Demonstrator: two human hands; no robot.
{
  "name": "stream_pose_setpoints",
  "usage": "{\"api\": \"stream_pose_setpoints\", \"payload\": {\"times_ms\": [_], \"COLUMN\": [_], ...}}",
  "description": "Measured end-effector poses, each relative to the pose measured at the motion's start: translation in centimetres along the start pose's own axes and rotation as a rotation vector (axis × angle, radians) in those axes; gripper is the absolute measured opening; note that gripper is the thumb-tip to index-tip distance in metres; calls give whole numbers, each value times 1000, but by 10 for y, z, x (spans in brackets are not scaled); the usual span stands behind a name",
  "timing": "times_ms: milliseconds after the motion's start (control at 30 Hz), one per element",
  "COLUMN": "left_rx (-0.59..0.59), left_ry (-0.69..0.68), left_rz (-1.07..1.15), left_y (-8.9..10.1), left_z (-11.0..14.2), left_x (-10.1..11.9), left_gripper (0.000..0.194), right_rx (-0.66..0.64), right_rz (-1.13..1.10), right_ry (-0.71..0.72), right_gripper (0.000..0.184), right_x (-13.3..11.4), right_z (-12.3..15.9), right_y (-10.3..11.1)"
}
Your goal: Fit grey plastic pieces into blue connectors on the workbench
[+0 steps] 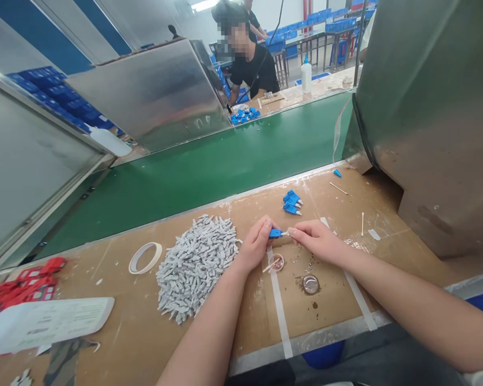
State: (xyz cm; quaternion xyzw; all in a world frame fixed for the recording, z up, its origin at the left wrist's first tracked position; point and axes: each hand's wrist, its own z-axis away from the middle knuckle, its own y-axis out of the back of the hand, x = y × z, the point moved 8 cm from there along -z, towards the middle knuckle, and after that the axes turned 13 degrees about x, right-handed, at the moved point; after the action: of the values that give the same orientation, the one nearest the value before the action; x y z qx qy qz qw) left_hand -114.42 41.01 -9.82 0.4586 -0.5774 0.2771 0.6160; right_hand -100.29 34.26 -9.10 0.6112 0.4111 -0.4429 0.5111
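Above the cardboard-covered bench, my left hand (254, 245) is closed around a small blue plastic part (275, 233). A pale grey piece (285, 233) sticks out of its right end, and the fingertips of my right hand (314, 240) pinch that piece. Just beyond my hands lie several blue parts with grey tips (292, 202). To the left is a large heap of small grey plastic pieces (197, 265). Below my hands stands a small round dish (279, 262) with a cotton swab across it. Nearby is a second round clear dish (310, 284), with wet spots around it.
A green conveyor belt (209, 166) runs behind the bench. Leftward lie a tape roll (145, 258), red parts (28, 284) and a paper sheet (60, 321). A metal housing (434, 128) rises at right, near loose swabs (362, 224). Across the belt, a person (257, 69) sits by blue parts.
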Motion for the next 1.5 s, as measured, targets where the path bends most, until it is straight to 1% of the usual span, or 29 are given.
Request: {"api": "stream_pose_setpoints", "payload": {"times_ms": [167,300,400,533,633,700,767,833,900,1000,1133,1300,1500], "left_rx": [-1,33,52,36,-10,-82,-171,-228,-237,-230,-237,-239,-252], "left_ry": [-78,-136,-157,-170,-181,-198,-218,-239,-263,-288,-301,-304,-318], "left_rz": [-138,-226,-285,-314,-313,-350,-448,-561,-619,-635,-650,-675,-721], "left_y": [-2,-2,-3,-6,-6,-6,-7,-8,-9,-13,-16,-15,-15], "left_z": [2,2,1,-1,-1,0,2,4,4,5,5,3,1], "left_x": [8,12,13,14,16,18,17,15,15,16,14,12,13], "left_gripper": [43,44,43,40,41,37,34,33,35,34,32,31,33], "right_rx": [-2,28,50,59,35,4,-30,-46,-40,-17,8,38,70], "right_rz": [60,55,33,-1,-87,-200,-314,-354,-305,-200,-70,31,114], "right_ry": [-4,-4,-23,-45,-101,-165,-231,-247,-200,-105,-48,-43,-83], "right_gripper": [48,47,46,47,49,50,51,52,53,55,54,47,43], "right_x": [1,1,5,11,17,21,25,27,25,22,22,28,32], "right_z": [2,3,2,-2,-5,-6,-6,-6,-5,-5,-5,-6,-8], "right_y": [-4,-7,-9,-10,-10,-12,-15,-16,-15,-13,-12,-13,-16]}}
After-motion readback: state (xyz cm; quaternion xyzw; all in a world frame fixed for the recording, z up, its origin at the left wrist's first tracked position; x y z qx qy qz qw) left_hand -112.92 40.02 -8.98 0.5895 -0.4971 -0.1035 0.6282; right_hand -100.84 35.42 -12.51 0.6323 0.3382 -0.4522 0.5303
